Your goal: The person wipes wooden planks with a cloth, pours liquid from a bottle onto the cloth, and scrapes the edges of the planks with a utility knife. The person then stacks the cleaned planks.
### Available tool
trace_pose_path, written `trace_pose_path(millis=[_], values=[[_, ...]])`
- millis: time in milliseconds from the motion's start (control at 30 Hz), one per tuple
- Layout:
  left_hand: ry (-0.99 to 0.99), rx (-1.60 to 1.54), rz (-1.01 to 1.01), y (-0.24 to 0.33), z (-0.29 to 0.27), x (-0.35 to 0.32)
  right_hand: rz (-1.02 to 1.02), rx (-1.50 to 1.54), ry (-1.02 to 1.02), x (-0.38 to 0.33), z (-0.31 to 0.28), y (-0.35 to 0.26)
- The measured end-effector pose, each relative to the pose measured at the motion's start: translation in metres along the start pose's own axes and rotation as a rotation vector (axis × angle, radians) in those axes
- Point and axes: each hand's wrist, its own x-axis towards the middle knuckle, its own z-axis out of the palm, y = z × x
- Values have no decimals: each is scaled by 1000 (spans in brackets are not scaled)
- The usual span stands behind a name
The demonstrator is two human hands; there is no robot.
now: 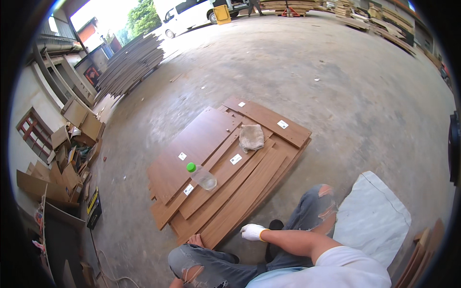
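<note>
A stack of brown wooden boards (pixel 201 137) lies on the floor before me, with white labels on several of them. My left hand (pixel 195 240) is bare and partly hidden behind my knee; its fingers close over the near end of a long narrow board (pixel 222 228). In a white knit glove, my right hand (pixel 252 232) is closed beside the stack's near corner, apart from the boards. Whatever it may hold is hidden. On the boards rest a clear plastic bottle (pixel 203 178) with a green cap, tipped on its side, and a folded greyish cloth (pixel 251 138).
A white sheet (pixel 372 218) spreads by my right leg. Cardboard boxes (pixel 62 175) pile up along the left wall. Stacked planks (pixel 132 65) stand at the far left, and more timber (pixel 379 26) at the far right. A white van (pixel 189 14) is parked at the back.
</note>
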Motion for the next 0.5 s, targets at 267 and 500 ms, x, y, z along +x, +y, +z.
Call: trace_pose_path(millis=[267, 500], values=[[58, -32, -53, -33, -6, 17, 111, 703, -68, 31, 0, 0], [-148, 14, 136, -31, -154, 46, 159, 1283, -100, 27, -9, -17]])
